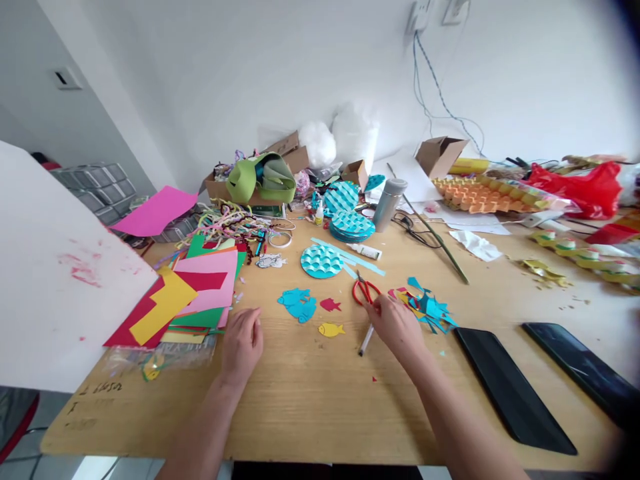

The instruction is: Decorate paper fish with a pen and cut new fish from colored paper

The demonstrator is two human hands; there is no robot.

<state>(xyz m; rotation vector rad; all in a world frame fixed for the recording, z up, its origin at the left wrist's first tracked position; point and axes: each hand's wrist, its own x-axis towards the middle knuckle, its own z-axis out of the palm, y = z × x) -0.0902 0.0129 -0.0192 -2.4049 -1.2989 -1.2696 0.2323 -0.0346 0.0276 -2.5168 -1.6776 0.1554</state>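
Note:
My right hand [397,325] has its fingers closed at the handles of red-handled scissors [356,297], which lie with the blades pointing away. Partly under that hand is a pen [367,340]. My left hand [243,340] rests on the table in a loose fist, with nothing seen in it, beside a stack of coloured paper [207,283]. Between the hands lie blue paper fish [299,305], a red paper fish [331,305] and a yellow paper fish [331,330]. Behind them is a round blue disc [321,261] with a scale-like woven surface.
Blue paper scraps [434,312] lie right of my right hand, near a black tablet-like slab [515,390] and a phone [580,363]. Farther back stand a grey flask [390,204], stacked blue discs [352,227] and an orange egg tray [470,195]. A white board [55,280] juts in at left.

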